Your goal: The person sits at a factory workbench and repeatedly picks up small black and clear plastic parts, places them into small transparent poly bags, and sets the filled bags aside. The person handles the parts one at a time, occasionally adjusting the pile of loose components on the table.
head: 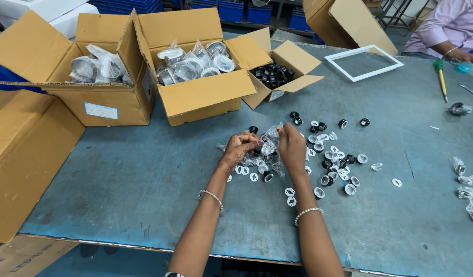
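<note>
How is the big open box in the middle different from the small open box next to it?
The big box holds shiny silver metal parts wrapped in clear plastic; the small box holds loose little black parts. The big box is much wider and taller, and the small box stands turned at an angle. Both are brown cardboard with flaps open.

This is looking like a small assembly workshop, with open cardboard boxes (205, 97) of bagged metal parts sitting on a worn blue-grey worktable (133, 184), small black and white rings (335, 159) lying scattered across it, and blue crates (236, 10) standing stacked behind.
</note>
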